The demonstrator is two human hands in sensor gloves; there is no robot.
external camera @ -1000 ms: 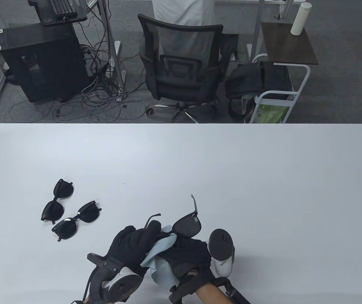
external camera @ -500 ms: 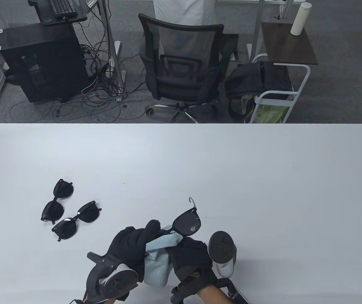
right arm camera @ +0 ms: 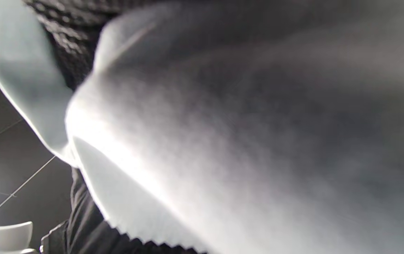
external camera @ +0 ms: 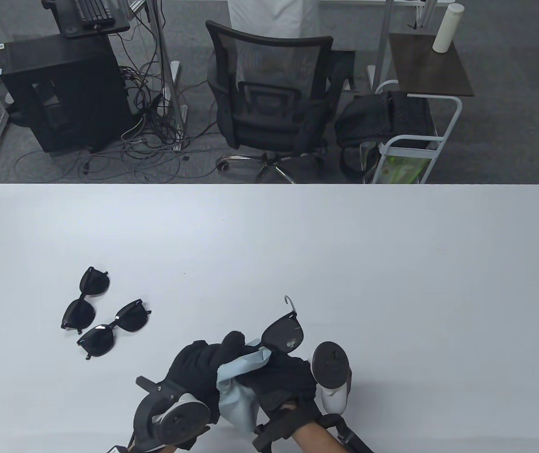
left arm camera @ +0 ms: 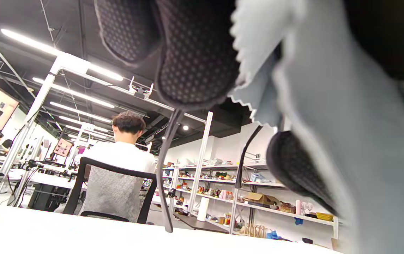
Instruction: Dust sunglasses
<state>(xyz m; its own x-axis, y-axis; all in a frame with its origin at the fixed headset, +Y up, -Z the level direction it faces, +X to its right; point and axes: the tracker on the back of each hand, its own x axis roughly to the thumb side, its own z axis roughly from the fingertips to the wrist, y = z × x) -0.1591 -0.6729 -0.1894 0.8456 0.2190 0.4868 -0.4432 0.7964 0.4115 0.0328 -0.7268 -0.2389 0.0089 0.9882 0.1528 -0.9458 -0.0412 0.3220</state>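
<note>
Your left hand grips the sunglasses, your right hand pinches the blue cloth against them, right of the two spare pairs on the table.

A black mesh-backed office chair stands on grey carpet just beyond the white table. Left of the chair sit a black computer tower and tangled cables; right, a white-framed cart. Strip lights and shelving rise behind it.
</note>
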